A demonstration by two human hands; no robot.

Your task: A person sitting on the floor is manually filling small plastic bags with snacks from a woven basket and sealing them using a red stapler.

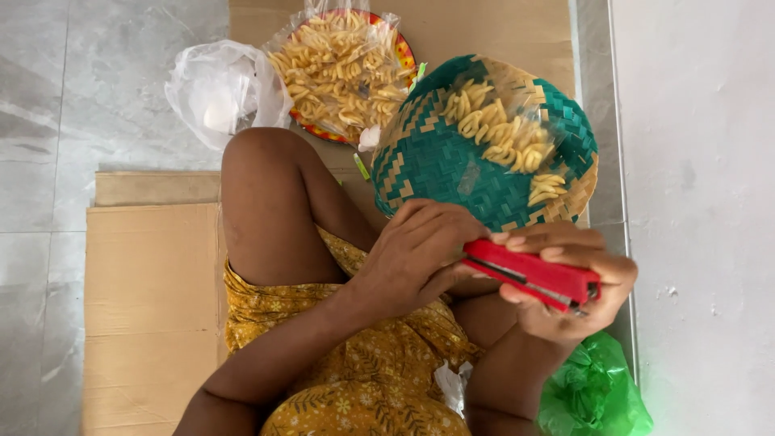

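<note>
The red stapler (533, 275) lies across the right hand (573, 295), whose fingers wrap it from below and behind. The left hand (416, 254) curls over its front end, fingertips touching the nose. Just above both hands sits a green woven basket (452, 169) holding bagged pasta (500, 137). Beyond it, a plate (404, 52) carries more pasta under clear plastic.
</note>
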